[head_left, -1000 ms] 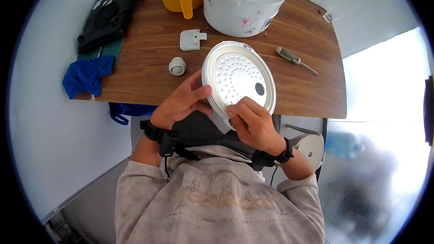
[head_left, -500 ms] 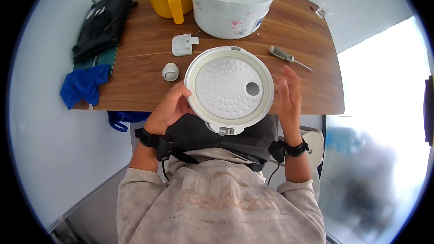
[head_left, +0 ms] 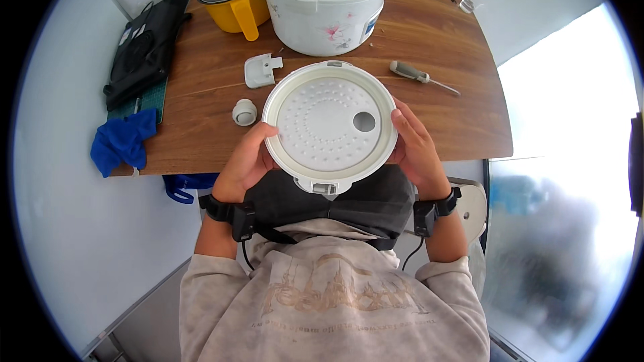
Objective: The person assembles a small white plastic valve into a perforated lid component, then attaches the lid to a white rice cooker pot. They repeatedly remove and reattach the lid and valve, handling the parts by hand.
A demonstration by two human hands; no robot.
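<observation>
Between my two hands is a round white rice cooker lid (head_left: 322, 137), its dimpled inner plate facing up and a round hole right of its middle. A latch sits on the rim edge nearest me. My left hand (head_left: 249, 161) grips the left rim, thumb on top and fingers beneath. Closed on the right rim is my right hand (head_left: 417, 144), its other fingers partly hidden under the lid. Beyond the lid stands the white rice cooker body (head_left: 322, 20) with a flower print, its top uncovered. Left of the lid lie a white steam valve (head_left: 245, 112) and a flat white plastic cover (head_left: 260, 70).
A screwdriver (head_left: 412, 72) with a grey handle lies right of the lid. At the back left stands a yellow pot (head_left: 231, 13) with a glass lid. A black device (head_left: 144, 50) and a blue cloth (head_left: 124, 139) occupy the wooden table's (head_left: 456, 121) left side.
My right hand has moved in from beside the lid and taken hold of its right rim. My left hand keeps its grip. The whole view has shifted slightly.
</observation>
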